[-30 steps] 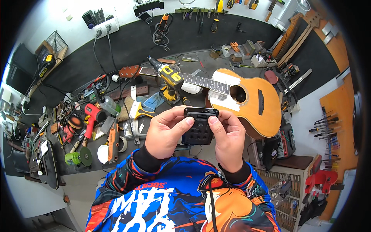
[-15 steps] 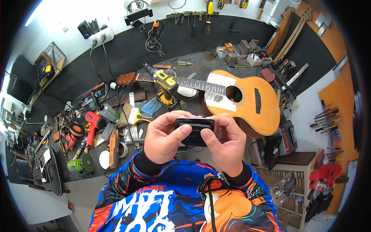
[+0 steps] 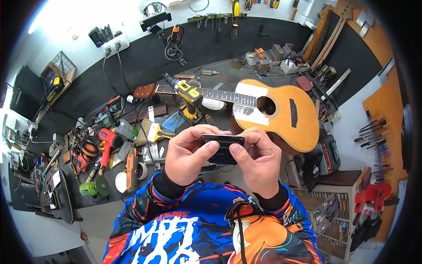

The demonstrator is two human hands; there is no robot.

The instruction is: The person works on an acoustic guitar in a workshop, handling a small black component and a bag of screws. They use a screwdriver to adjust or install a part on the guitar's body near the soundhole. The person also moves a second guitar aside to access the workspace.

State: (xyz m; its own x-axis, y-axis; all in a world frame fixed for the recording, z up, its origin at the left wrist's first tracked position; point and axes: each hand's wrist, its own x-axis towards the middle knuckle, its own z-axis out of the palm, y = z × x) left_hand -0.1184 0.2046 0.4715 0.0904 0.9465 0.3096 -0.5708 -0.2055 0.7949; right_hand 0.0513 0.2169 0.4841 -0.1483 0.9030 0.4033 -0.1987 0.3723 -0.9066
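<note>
In front of my chest, my left hand (image 3: pixel 190 154) and my right hand (image 3: pixel 258 159) hold a dark, flat, phone-like device (image 3: pixel 223 140) between them. Its rounded long edge faces me, so its kind is not certain. Both thumbs press on the near side, while the other fingers curl around the ends and behind it. A dark face (image 3: pixel 225 157) shows below the thumbs, with detail too dim to make out. Past my hands, an acoustic guitar (image 3: pixel 294 119) lies on the bench, its top partly covered by white sheets around the neck end. A yellow-black cordless drill (image 3: pixel 190 99) stands over the guitar's neck.
Left on the bench are a red heat gun (image 3: pixel 107 143), an orange tool (image 3: pixel 132 169), a green grinder (image 3: pixel 94 188), a yellow-handled brush (image 3: pixel 160 133) and cables. Small boxes (image 3: pixel 292 66) sit at the back right. A tool rack (image 3: pixel 334 215) stands at lower right.
The device has tilted slightly in my hands, so its near edge looks thinner and the thumbs sit a little differently. Both hands keep their hold. The whole view has shifted slightly.
</note>
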